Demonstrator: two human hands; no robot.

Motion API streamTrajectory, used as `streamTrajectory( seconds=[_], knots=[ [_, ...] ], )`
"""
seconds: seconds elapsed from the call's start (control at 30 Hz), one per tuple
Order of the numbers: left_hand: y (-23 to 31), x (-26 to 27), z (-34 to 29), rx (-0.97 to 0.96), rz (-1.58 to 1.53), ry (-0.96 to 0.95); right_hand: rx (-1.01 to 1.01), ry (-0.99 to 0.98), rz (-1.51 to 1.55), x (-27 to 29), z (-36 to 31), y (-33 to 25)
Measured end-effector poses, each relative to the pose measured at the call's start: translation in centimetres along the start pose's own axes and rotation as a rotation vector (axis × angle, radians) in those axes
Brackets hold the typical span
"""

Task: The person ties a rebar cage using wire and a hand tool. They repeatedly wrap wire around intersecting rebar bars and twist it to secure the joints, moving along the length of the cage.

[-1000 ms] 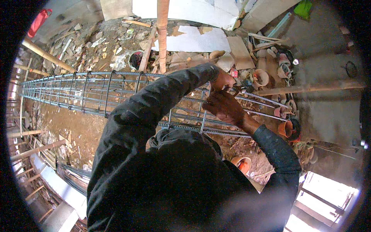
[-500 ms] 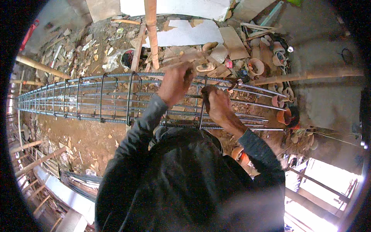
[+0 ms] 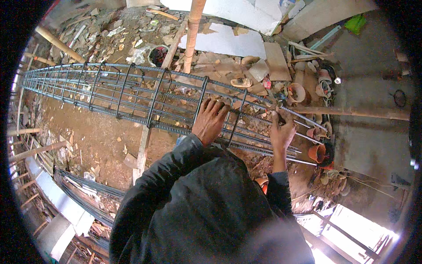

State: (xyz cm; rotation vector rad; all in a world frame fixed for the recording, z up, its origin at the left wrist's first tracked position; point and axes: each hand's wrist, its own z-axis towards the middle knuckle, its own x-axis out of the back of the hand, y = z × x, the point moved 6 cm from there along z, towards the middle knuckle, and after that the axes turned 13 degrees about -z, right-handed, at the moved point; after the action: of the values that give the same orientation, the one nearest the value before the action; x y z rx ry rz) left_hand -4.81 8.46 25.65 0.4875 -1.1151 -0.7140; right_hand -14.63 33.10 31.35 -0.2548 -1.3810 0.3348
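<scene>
A long cage of ribbed steel rebar with square stirrups runs across in front of me, its loose bar ends at the right. My left hand lies on it beside a stirrup, back of the hand up, fingers bent over the bars; the thumb is mostly hidden. At the far top bar near the right end, my right hand is closed, thumb and fingers pinched at a small brownish thing, too small to name. Another stirrup stands between my hands.
A bamboo pole rises beyond the cage; another extends right from the bar ends. Orange buckets and a pale pot stand at the right. Rubble and a white board lie beyond. Bundled rods are at the lower left.
The view has shifted, so the cage slants more. My left hand has come down from above the far bar onto the cage. My right hand has moved right from a stirrup to the bar's end.
</scene>
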Motion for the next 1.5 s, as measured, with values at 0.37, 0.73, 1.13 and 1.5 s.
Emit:
streamTrajectory(
  seconds=[0.37,0.73,1.13,1.5],
  knots=[
    [-1.2,-1.5,-0.9,0.039,0.086,-0.025,0.06,-0.117,-0.378,-4.8,2.7,4.4],
    [-0.2,-1.2,-1.4,0.06,0.09,0.055,0.266,0.14,-0.37,-1.7,2.6,2.0],
    [1.2,0.3,-1.0,0.042,-0.007,0.22,-0.254,0.254,1.378,5.9,12.0,2.9],
    [6.0,-1.6,-5.7,0.476,-0.384,0.48,0.517,-1.073,0.119,5.5,5.7,-6.3]
  ],
)
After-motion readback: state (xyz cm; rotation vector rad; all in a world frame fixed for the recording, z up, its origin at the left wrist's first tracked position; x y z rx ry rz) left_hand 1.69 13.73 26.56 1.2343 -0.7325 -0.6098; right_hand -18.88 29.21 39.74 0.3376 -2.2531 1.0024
